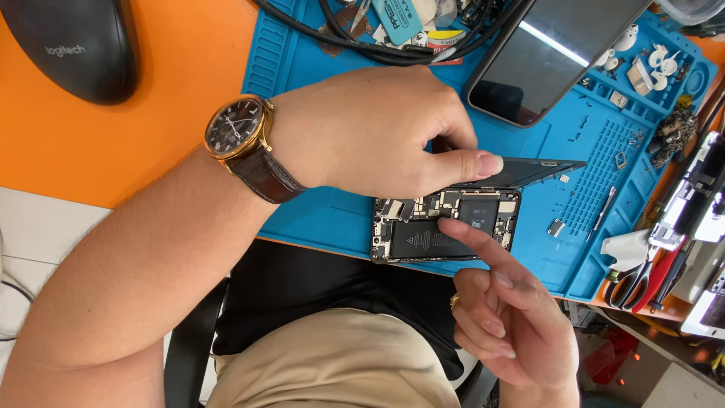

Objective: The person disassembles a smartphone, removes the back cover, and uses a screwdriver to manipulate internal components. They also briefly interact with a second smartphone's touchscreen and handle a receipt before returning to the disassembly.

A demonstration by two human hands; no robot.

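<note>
An opened phone body [423,238] lies on a blue repair mat [317,204], its black battery and circuit boards exposed. My left hand [370,132], with a round watch on a brown strap at the wrist, pinches the dark screen panel [529,172] and holds it raised and tilted above the phone body. My right hand [502,317] reaches up from below; its index fingertip presses on the phone's insides near the battery's edge, the other fingers curled.
A second phone [544,53] lies screen-up at the mat's top right, beside compartments of small parts [649,64]. Black cables [377,41] cross the mat's top. A black mouse [72,45] sits on the orange desk. Scissors and tools [642,276] lie at the right edge.
</note>
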